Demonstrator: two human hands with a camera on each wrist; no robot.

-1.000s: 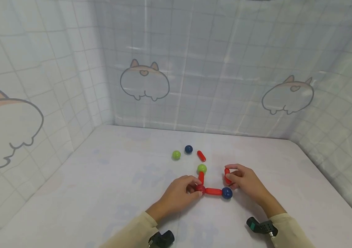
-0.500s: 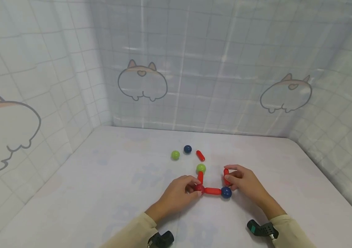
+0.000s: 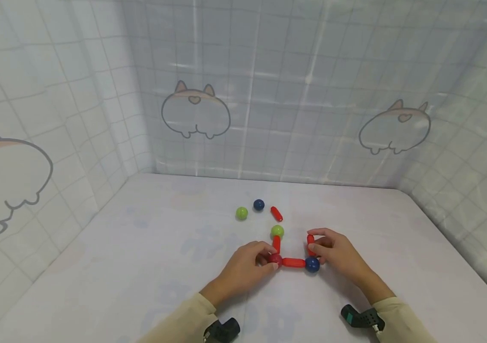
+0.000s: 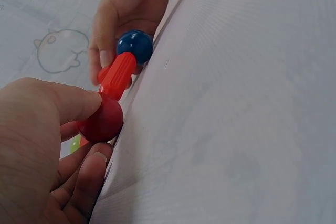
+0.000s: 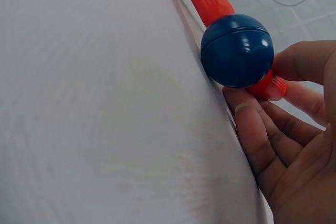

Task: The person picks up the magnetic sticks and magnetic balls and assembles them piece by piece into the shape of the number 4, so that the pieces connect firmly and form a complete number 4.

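My left hand (image 3: 247, 267) pinches a red ball (image 4: 102, 120) between thumb and fingers. From that ball a red rod (image 3: 293, 263) runs right to a dark blue ball (image 3: 312, 264), and another red rod (image 3: 276, 244) runs away from me to a green ball (image 3: 277, 231). The right hand (image 3: 335, 250) holds a separate red rod (image 3: 310, 244) between thumb and fingers, its near end close behind the blue ball. In the right wrist view the blue ball (image 5: 237, 51) partly covers the held rod (image 5: 269, 86), so I cannot tell whether they touch.
Farther back on the white table (image 3: 119, 267) lie a loose green ball (image 3: 241, 213), a dark blue ball (image 3: 258, 205) and a red rod (image 3: 276, 213). A tile-patterned curtain (image 3: 269, 95) with cartoon animal prints stands behind the table and along both sides.
The right hand has brought its red rod slightly left and nearer the joined blue ball. My left hand keeps its grip on the red ball. The whole view has shifted slightly.
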